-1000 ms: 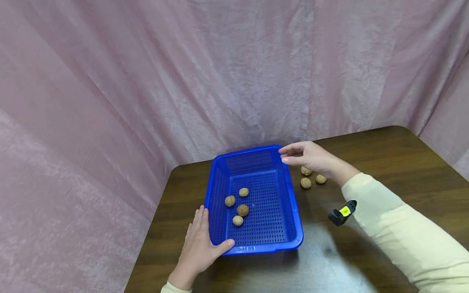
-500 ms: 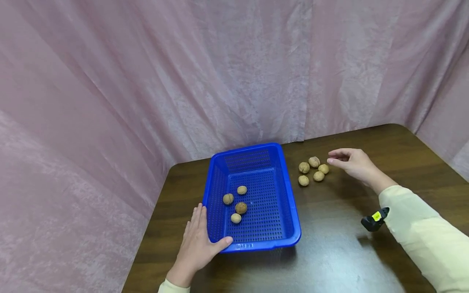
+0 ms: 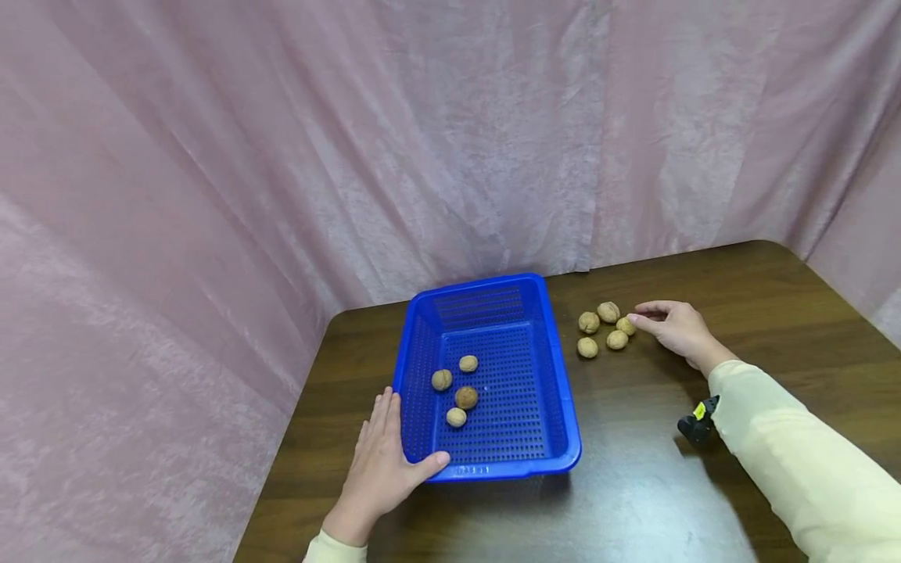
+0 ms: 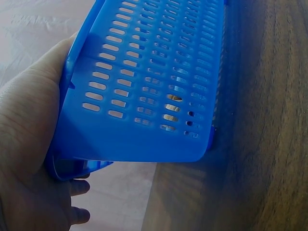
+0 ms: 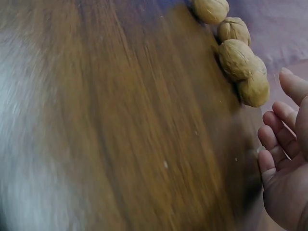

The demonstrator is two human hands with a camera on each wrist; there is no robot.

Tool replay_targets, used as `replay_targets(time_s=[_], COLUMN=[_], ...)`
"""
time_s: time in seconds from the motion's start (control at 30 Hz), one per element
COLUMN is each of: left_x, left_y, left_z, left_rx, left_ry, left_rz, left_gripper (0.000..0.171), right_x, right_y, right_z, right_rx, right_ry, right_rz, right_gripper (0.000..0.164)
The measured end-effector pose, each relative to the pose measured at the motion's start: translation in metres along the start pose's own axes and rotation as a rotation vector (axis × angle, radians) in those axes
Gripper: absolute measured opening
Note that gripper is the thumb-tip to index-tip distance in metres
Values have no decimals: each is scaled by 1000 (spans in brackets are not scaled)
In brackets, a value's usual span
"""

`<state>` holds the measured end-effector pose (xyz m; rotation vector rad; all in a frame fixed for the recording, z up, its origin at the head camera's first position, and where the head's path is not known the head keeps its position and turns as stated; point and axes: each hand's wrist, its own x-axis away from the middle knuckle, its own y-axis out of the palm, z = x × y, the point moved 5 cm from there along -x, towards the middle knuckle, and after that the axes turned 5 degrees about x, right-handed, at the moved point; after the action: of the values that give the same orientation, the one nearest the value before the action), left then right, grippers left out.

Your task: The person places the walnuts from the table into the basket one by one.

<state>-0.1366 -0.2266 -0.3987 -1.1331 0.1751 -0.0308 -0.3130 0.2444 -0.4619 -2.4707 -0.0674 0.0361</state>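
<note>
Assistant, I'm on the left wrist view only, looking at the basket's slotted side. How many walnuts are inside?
Observer: Four walnuts lie in the blue basket, by the head view.
Operator: Any outside it?
Observer: Yes, five loose walnuts sit close together on the table, to the basket's right.
Operator: Is the right hand holding one?
Observer: I see none in it; the right hand is beside those five, and the right wrist view shows a gap between.

L hand (image 3: 376, 473) w/ fingers (image 3: 384, 418) straight, thumb (image 3: 431, 465) splayed, R arm (image 3: 795, 453) extended fwd, R hand (image 3: 677, 328) loosely curved
</note>
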Motion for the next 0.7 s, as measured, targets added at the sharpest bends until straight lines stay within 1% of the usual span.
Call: replay_targets(time_s=[0.13, 0.23, 0.43, 0.6, 0.7], left_x=[0, 0, 0, 1, 1], left_y=[1, 1, 0, 0, 0], left_z=[0, 0, 0, 0, 0], left_rx=[-2, -3, -3, 0, 1], left_ry=[-1, 2, 10, 12, 12], left_rz=[0, 1, 14, 20, 21], left_gripper=[125, 124, 122, 119, 121], right_x=[-3, -5, -7, -6, -6], right_y=[6, 10, 12, 12, 11], right_z=[2, 4, 5, 5, 5], right_rx=[-22, -17, 19, 7, 3], right_ry=[13, 16, 9, 13, 15], right_rz=[-20, -27, -22, -44, -46], right_gripper=[69, 68, 64, 64, 63])
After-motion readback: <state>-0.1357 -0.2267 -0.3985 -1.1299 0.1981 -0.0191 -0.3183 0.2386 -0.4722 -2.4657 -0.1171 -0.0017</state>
